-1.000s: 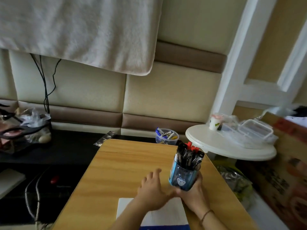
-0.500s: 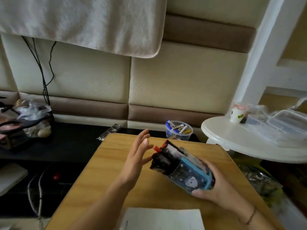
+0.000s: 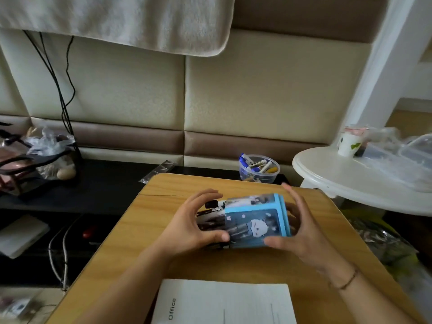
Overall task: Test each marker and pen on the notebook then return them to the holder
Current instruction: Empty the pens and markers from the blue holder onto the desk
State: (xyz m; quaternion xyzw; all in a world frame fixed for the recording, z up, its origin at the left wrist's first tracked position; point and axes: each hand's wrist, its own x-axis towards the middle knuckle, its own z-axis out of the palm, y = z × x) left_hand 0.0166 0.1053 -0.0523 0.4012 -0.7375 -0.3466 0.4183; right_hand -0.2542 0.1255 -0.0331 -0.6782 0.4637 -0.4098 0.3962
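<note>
- Holding the holder on its side above the table, I have its open mouth pointing to my left and its blue base to my right.
- Handling, as I judge it: the holder is a stiff plastic box with clear and blue walls, light by itself but loaded with many pens. Its smooth walls could slip under bare fingers, so grip across two opposite faces near the base, not at the rim.
- The pens are loose inside. With the holder tipped this way they can slide out of the mouth together and roll, so keep the mouth covered or tilt slowly.
- My left hand is cupped at the mouth: fingers curled over the top of the dark pen ends, thumb under the lower front edge. It grips both the pens and the rim.
- My right hand wraps the base end: thumb along the bottom front edge, fingers spread behind the blue base. I cannot tell how firmly those fingers press.
- The notebook lies closed on the table just in front of me, apart from both hands and from the holder.
- No pen has been singled out for testing yet.
</note>
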